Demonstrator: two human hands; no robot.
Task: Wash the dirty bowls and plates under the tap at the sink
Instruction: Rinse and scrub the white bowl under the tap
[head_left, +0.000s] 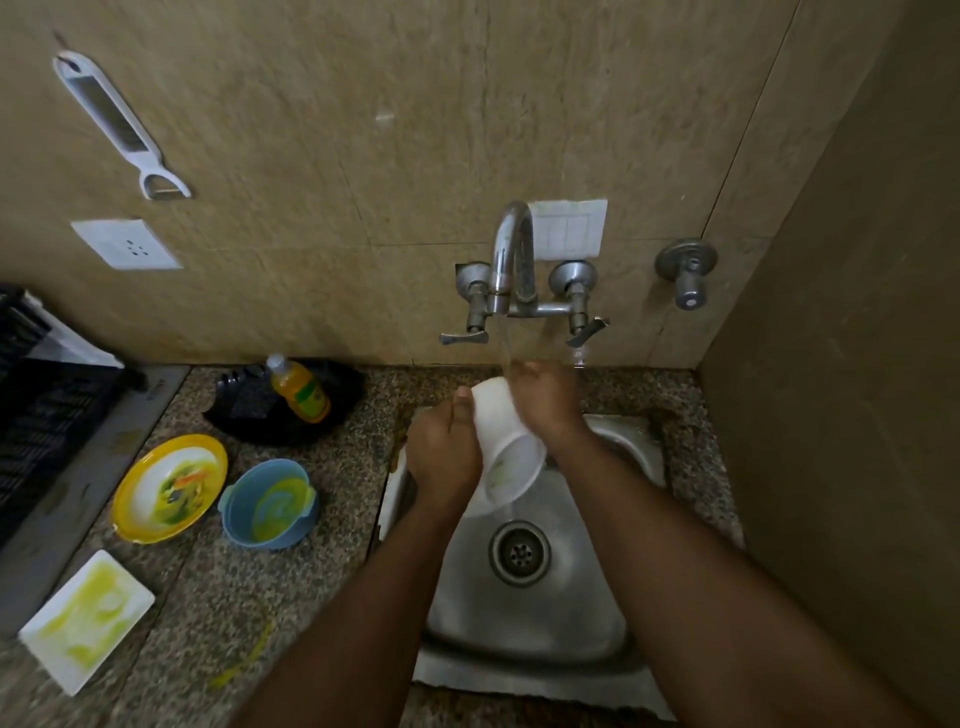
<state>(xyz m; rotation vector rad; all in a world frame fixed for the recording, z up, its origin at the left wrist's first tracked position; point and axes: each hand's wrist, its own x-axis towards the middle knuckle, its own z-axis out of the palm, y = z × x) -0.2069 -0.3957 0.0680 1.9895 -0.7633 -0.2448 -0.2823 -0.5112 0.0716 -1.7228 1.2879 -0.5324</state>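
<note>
A white bowl (506, 444) is tipped on its side over the steel sink (587, 613), its mouth facing me, with greenish residue inside. My left hand (444, 449) grips its left wall. My right hand (545, 397) lies across its base, under the stream running from the tap (511, 249). On the counter to the left wait a yellow-rimmed plate (169, 488) with food scraps, a blue bowl (270, 504) smeared yellow, and a white rectangular plate (85, 618) streaked yellow-green.
A bottle of yellow dish soap (301, 389) lies in a black dish (291, 410) behind the dirty dishes. A black crate (41, 410) stands at the far left. The wall carries a peeler (119, 124), sockets and a spare valve (685, 270). A side wall closes off the right.
</note>
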